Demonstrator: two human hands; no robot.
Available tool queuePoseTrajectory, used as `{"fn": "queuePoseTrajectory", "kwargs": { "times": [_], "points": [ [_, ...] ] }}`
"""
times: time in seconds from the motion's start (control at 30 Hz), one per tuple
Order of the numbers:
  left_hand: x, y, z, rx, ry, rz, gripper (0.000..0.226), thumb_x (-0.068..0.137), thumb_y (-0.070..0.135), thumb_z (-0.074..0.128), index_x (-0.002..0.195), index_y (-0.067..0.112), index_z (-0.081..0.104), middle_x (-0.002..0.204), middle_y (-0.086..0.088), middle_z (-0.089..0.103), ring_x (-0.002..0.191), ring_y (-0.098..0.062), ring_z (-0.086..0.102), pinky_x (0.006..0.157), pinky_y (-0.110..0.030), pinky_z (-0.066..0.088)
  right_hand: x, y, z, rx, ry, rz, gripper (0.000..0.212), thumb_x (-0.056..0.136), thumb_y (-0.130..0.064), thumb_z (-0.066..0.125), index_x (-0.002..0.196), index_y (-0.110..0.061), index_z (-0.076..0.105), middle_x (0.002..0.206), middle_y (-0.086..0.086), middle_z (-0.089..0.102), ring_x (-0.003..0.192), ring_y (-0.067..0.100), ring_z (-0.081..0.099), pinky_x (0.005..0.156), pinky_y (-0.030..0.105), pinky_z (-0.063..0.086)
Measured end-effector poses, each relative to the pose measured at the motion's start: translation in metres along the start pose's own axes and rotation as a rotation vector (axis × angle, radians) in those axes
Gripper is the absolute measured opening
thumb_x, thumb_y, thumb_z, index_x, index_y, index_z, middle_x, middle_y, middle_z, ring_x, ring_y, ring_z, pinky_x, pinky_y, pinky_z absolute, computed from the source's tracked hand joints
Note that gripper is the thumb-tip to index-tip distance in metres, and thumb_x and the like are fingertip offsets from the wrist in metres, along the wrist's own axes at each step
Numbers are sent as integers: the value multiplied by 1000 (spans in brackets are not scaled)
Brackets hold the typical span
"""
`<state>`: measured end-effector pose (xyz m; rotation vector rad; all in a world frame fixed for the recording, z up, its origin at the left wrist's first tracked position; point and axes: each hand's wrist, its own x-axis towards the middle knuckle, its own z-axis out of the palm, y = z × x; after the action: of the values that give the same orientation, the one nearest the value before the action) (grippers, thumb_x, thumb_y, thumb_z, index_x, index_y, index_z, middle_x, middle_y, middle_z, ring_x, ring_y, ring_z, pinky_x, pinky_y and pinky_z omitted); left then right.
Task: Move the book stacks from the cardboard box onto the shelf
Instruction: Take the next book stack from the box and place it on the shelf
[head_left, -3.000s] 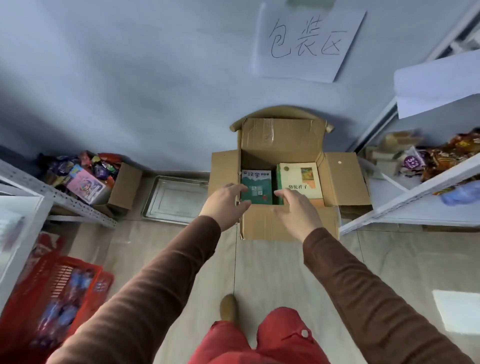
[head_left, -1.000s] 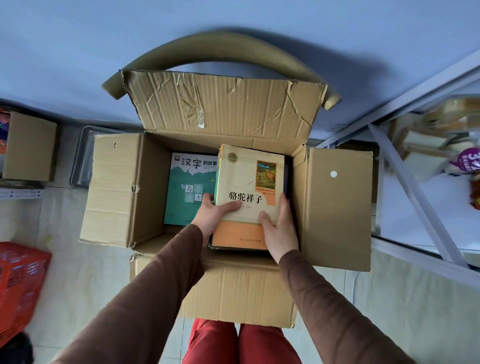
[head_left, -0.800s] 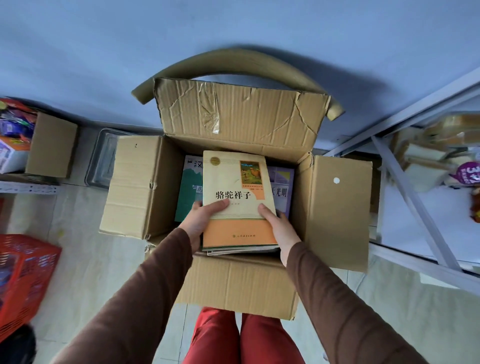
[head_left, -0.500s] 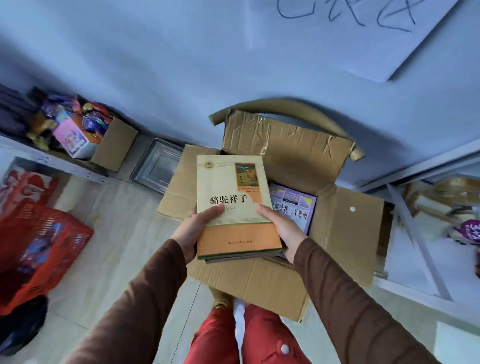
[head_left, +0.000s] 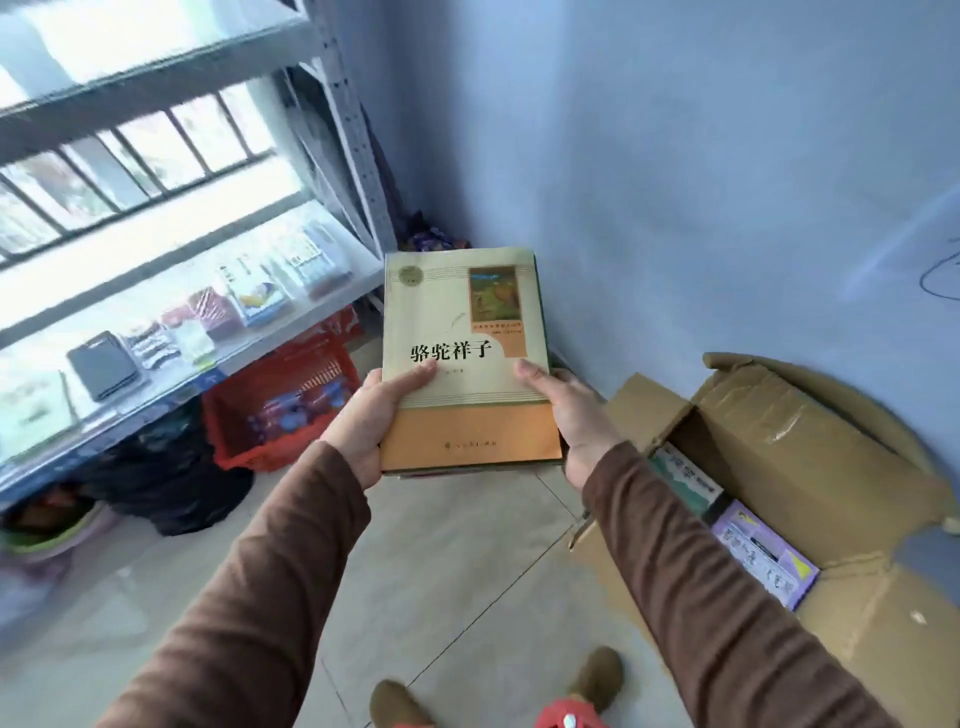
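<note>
Head view has left hand (head_left: 363, 421) and right hand (head_left: 576, 415) clamping the book stack (head_left: 467, 364) flat between thumbs and fingers, clear of the cardboard box (head_left: 810, 467), level for the shelf (head_left: 218, 358)

Shelf (head_left: 218, 332) left, box (head_left: 810, 467) right

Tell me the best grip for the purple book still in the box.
The purple book lies flat, cover up, in the cardboard box, beside a green book. Probably reach down from above through the open top and pinch its two long edges, one hand per side; the walls block any sideways approach.
</note>
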<state>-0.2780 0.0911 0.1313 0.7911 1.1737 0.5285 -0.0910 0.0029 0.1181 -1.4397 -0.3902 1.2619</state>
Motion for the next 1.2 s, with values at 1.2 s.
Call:
{"fn": "queuePoseTrajectory", "kwargs": {
  "times": [1.2],
  "points": [
    [-4, 346, -567, -388, 493, 415, 37, 83, 38, 72, 109, 11, 72, 99, -16, 77, 77, -32, 74, 72, -49, 62, 141, -90, 735, -160, -694, -74, 63, 80, -48, 76, 121, -4, 57, 101, 12, 76, 78, 25, 74, 66, 39, 62]
  ]
}}
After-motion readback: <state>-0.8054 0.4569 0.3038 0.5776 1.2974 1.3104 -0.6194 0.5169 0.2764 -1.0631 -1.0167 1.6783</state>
